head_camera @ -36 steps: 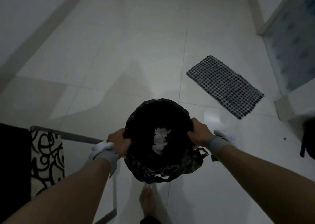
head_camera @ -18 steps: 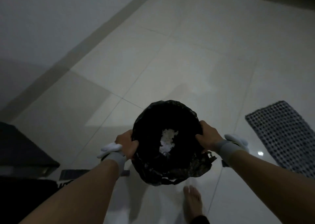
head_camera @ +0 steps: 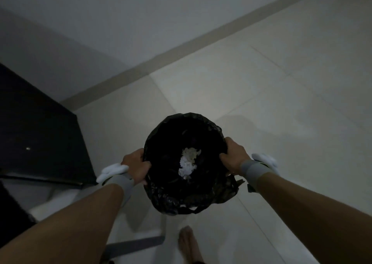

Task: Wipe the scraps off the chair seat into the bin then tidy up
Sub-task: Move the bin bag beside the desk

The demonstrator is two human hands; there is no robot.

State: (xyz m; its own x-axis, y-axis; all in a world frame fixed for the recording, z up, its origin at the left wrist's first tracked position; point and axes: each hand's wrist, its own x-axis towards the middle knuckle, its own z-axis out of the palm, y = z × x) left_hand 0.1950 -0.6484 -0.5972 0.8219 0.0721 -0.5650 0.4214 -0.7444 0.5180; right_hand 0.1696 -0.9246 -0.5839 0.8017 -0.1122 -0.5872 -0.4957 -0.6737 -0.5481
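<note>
1. Head view, centre: we hold the bin (head_camera: 184, 163) off the floor (head_camera: 261, 94), gripped on opposite sides of its rim.
2. Our left hand (head_camera: 135, 166) is clenched on the rim at 9 o'clock, fingers curled over the edge.
3. Our right hand (head_camera: 233, 157) is clenched on the rim at 3 o'clock, thumb inside the edge.
4. A black liner (head_camera: 193, 201) covers the bin; its loose folds hang below the rim at 6 o'clock.
5. White scraps (head_camera: 189, 163) lie in a clump at the bottom of the bin, near its centre.
6. Each wrist carries a grey band (head_camera: 254, 171) with a white fitting on its outer side.
7. A dark slab (head_camera: 38, 135) fills the frame at 9 o'clock, just beside our left hand; we cannot tell what it is.
8. A grey bar (head_camera: 134, 245) crosses the floor at 7 o'clock, below our left forearm.
9. A bare foot (head_camera: 188, 243) stands on the tiles at 6 o'clock, directly beneath the bin.
10. The wall (head_camera: 120, 22) runs from 9 to 1 o'clock, meeting the floor along a grey skirting (head_camera: 181, 48).
11. Lighting is dim; fine detail inside the liner is not legible.
</note>
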